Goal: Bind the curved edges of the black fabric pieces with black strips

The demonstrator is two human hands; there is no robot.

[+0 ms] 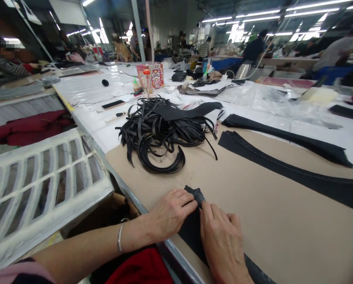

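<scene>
A long black strip of material (191, 232) lies on the tan sheet (282, 236) close to the table edge, its far end bunched or folded over. My left hand (172, 215) pinches that far end from the left, fingers closed on it. From the right, my right hand (222, 240) presses its curled fingers on the same end, close to the left fingertips. The right hand and forearm cover part of the strip's length. Beyond my hands sits a tangled heap of thin black strips (161, 134), with a wider curved black piece (188, 112) on top.
Stacks of long curved black pieces (282, 157) lie to the right. A white slatted rack (46, 185) stands left of the table. Farther back are a red patterned box (154, 75), clear plastic (271, 100) and a metal kettle (245, 71). Several people are in the background.
</scene>
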